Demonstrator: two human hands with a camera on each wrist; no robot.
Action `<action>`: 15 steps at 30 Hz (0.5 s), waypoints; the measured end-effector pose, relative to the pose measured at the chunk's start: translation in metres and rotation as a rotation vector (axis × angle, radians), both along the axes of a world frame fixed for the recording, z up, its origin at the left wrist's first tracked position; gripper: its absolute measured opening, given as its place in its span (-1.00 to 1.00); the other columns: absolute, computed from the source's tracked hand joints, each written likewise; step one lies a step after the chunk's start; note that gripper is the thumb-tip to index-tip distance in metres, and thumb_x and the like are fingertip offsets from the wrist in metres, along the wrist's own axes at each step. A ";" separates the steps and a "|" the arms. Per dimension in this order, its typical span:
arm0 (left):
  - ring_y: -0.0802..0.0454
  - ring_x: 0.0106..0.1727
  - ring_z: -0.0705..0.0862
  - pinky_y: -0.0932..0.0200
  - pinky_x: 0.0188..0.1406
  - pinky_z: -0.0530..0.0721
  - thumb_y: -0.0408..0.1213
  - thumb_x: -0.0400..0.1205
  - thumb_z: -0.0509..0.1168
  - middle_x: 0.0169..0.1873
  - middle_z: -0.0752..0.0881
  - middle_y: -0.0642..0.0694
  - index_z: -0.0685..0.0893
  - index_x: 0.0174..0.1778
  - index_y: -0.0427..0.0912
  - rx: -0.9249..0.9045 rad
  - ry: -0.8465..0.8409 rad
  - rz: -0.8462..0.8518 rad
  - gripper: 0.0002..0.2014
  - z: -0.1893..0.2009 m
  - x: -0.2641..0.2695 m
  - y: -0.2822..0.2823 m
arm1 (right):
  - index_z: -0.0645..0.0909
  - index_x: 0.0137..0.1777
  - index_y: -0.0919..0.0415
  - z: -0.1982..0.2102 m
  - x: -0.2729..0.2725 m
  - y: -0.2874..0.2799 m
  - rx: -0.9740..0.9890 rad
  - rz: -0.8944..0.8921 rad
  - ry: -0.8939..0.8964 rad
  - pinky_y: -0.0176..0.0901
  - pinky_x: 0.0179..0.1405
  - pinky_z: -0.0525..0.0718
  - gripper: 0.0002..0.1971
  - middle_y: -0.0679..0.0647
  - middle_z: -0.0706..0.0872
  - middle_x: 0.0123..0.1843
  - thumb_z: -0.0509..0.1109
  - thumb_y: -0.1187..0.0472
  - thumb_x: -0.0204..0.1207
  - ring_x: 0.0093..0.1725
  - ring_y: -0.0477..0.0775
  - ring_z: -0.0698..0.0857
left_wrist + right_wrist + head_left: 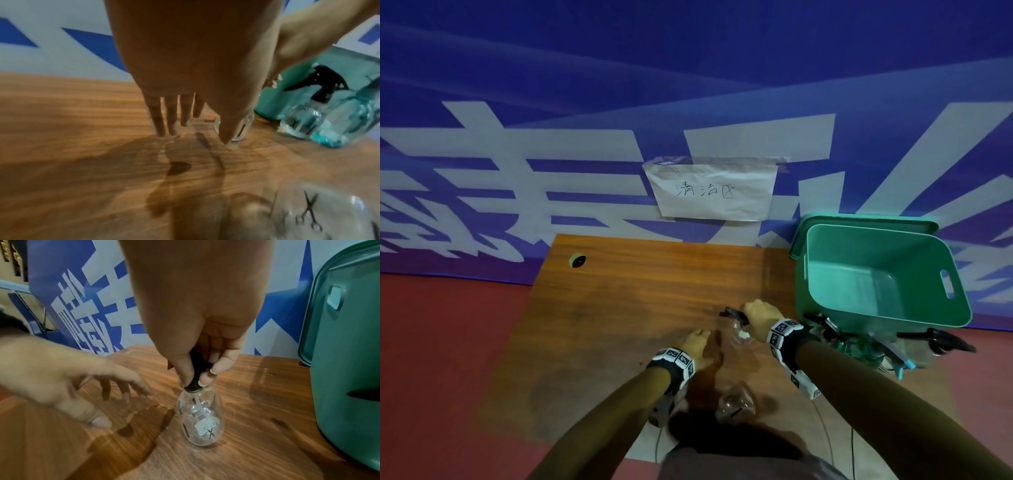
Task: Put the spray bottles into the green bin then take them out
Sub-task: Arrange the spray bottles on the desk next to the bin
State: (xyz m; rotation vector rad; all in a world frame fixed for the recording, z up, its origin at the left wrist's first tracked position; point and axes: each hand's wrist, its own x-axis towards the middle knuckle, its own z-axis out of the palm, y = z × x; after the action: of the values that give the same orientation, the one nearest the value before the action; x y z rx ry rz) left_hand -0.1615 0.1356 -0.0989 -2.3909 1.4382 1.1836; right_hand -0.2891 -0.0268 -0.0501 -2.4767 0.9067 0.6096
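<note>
My right hand [197, 340] pinches the black sprayer neck of a clear spray bottle [200, 417] standing upright on the wooden table [619, 291], just left of the green bin [876, 270]. Only the right wrist view shows its scissor prints. Left hand [697, 344] is spread, holding nothing, beside it. Head view alone shows the taped paper sign [714, 190], handwritten 清洁区. More bottles [304, 118] stand near the bin.

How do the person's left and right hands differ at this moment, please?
The right hand pinches the black neck of the clear spray bottle standing upright on the wooden table; the left hand holds nothing. The right hand's fingers are curled round the neck; the left hand's are spread and loose beside the bottle. Both wear patterned wristbands.
</note>
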 end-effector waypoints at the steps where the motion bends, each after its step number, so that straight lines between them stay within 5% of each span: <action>1: -0.19 0.66 0.27 -0.07 0.61 0.33 -0.06 0.62 0.38 0.67 0.24 -0.21 0.18 0.70 -0.19 0.015 0.040 0.015 -0.21 0.002 -0.001 0.000 | 0.67 0.10 0.16 0.000 -0.001 0.000 0.004 -0.001 -0.003 -0.05 -0.18 0.66 -0.81 0.15 0.75 -0.05 0.42 0.17 0.52 -0.09 0.23 0.75; 5: -0.07 0.07 0.65 0.03 0.08 0.63 0.23 0.49 0.43 0.18 0.67 -0.08 0.58 0.28 -0.11 0.064 0.187 -0.069 -0.41 0.022 -0.012 0.000 | 0.67 0.09 0.14 -0.001 -0.001 -0.003 0.011 -0.007 -0.015 -0.06 -0.20 0.65 -0.81 0.12 0.74 -0.07 0.44 0.14 0.50 -0.12 0.21 0.74; 8: -0.13 -0.17 0.66 0.07 -0.22 0.62 0.50 0.34 0.36 -0.13 0.65 -0.02 0.60 0.02 -0.14 0.070 0.206 -0.255 -0.27 0.030 -0.037 0.007 | 0.67 0.08 0.13 -0.002 -0.002 -0.002 0.012 -0.015 -0.018 -0.08 -0.23 0.61 -0.81 0.10 0.73 -0.09 0.42 0.15 0.50 -0.16 0.20 0.71; 11: -0.14 -0.19 0.64 0.08 -0.27 0.61 0.48 0.29 0.43 -0.13 0.62 -0.03 0.51 -0.07 -0.10 0.004 0.190 -0.340 -0.30 0.024 -0.060 0.008 | 0.66 0.09 0.16 -0.002 -0.002 -0.003 0.013 -0.010 -0.013 -0.03 -0.18 0.66 -0.79 0.15 0.74 -0.03 0.41 0.12 0.51 -0.08 0.25 0.74; 15: 0.03 -0.06 0.64 0.28 -0.25 0.50 0.19 0.31 0.62 0.08 0.74 -0.06 0.50 0.02 -0.12 0.027 0.201 -0.376 -0.37 0.029 -0.074 0.007 | 0.65 0.12 0.20 0.000 -0.004 -0.003 0.011 -0.003 -0.004 -0.01 -0.15 0.68 -0.77 0.18 0.73 0.00 0.41 0.12 0.53 -0.02 0.29 0.74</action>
State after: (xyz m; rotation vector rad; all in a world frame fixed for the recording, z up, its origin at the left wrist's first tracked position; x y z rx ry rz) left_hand -0.2358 0.1425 -0.0700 -1.9086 1.8144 1.3544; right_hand -0.2932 -0.0296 -0.0497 -2.4652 0.9028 0.6075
